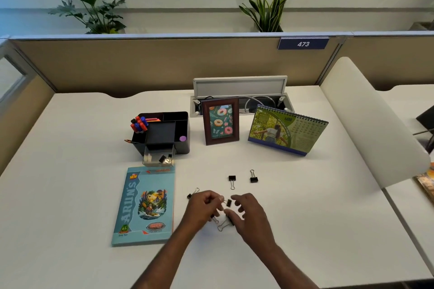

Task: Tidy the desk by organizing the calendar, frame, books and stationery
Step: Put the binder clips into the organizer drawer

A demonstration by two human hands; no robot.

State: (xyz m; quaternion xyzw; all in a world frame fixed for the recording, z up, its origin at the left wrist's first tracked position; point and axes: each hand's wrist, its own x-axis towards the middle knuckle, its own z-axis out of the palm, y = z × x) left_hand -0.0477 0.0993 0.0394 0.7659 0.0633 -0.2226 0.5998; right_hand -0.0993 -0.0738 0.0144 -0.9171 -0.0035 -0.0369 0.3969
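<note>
So both hands are down near the front of the desk [70, 124], close together over a little cluster of binder clips. The left hand [203, 209] and right hand [250, 213] each look pinched on a clip, though blur makes it hard to be sure. Two more clips [243, 179] sit loose further back. The organizer's small drawer [158, 158] is pulled open with clips inside, probably where these go. The frame [220, 121] and calendar [286, 130] stand upright at the back, and the book [145, 206] lies flat.

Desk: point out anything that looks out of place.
Black binder clips lie loose on the desk: two below the frame, one beside the left hand. Others sit in the organizer's open drawer.
</note>
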